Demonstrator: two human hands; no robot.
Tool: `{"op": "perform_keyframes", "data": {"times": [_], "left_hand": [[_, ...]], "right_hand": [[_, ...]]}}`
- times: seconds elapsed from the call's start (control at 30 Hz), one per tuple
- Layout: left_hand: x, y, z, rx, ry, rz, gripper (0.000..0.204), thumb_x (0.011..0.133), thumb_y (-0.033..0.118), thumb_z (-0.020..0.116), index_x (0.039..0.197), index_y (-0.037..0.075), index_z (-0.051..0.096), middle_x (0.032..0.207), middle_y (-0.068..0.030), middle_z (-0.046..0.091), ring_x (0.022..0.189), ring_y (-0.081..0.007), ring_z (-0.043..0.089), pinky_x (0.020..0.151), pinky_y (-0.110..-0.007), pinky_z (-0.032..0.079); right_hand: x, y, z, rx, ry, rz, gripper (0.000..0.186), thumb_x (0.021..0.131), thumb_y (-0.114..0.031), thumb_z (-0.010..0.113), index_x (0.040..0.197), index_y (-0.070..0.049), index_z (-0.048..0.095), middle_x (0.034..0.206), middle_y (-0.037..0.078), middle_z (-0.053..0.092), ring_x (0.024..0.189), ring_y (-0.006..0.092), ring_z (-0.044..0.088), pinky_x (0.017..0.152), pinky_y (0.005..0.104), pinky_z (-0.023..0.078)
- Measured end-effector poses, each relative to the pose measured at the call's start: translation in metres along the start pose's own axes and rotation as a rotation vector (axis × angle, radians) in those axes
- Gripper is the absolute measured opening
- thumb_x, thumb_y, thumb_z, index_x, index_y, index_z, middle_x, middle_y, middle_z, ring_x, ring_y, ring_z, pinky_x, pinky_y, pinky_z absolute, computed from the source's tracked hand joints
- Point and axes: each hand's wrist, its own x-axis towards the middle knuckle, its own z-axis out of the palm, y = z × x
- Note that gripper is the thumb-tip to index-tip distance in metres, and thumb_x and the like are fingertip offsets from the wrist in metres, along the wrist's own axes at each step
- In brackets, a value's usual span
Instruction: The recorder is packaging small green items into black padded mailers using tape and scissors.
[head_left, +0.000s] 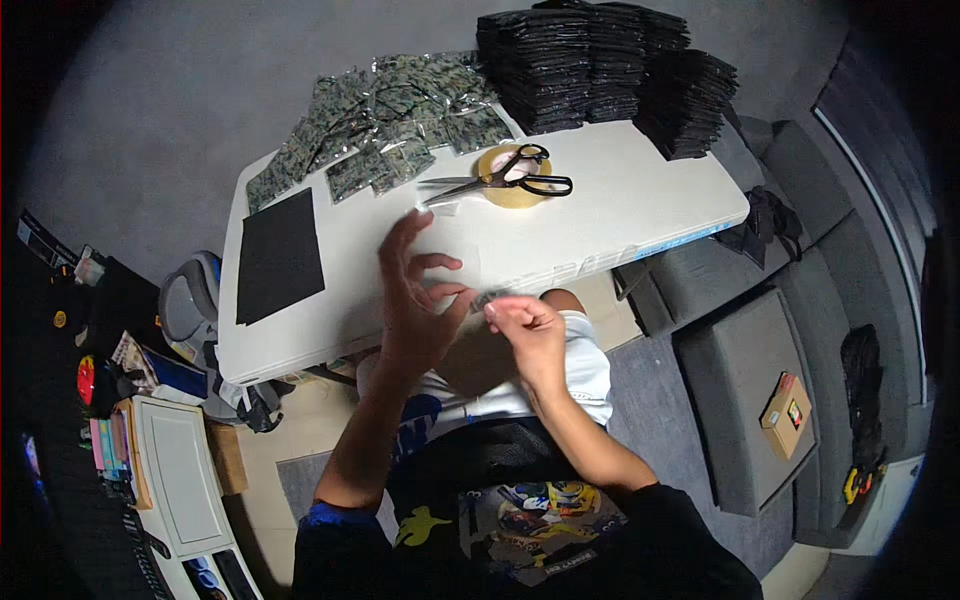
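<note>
My left hand (418,300) is raised over the near edge of the white table, its fingers curved and spread apart. A small clear, shiny scrap (422,209) shows at its uppermost fingertip. My right hand (532,335) is close beside it, thumb and fingers pinched together near the left thumb. A small dark, glossy bit (484,299) shows at the pinch, too small to name. Beyond the hands, black-handled scissors (496,180) lie partly open across a roll of yellowish tape (512,200). A flat black sheet or bag (280,257) lies left of my hands.
Camouflage-patterned packets in clear plastic (400,110) cover the table's (600,200) far left. Tall stacks of black packets (560,70) stand at the far right. A grey sofa (740,370) with a small cardboard box (786,415) is to the right, a white cabinet (180,470) to the left.
</note>
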Motion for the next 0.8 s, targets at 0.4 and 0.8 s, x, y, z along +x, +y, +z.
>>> {"op": "perform_keyframes", "data": {"times": [0.4,0.8], "left_hand": [[-0.011,-0.062,-0.010,0.416,-0.148,0.188,0.089,0.075,-0.015,0.075,0.153,0.002,0.037,0.164,-0.0221,0.026,0.113,-0.0248,0.064,0.080,-0.030,0.065],[-0.013,-0.067,-0.007,0.515,-0.221,0.321,0.083,0.083,-0.015,0.071,0.152,0.018,0.040,0.160,-0.0255,0.029,0.115,-0.0332,0.062,0.085,-0.036,0.064]], "right_hand": [[0.003,0.079,-0.009,0.165,0.230,0.019,0.031,0.090,0.000,0.082,0.094,-0.011,0.053,0.076,0.003,0.070,0.067,0.0052,0.061,0.065,0.0209,0.050],[0.012,0.097,-0.005,0.179,0.267,0.015,0.039,0.092,0.000,0.080,0.088,-0.014,0.045,0.075,0.002,0.066,0.064,0.0055,0.055,0.062,0.0200,0.044]]}}
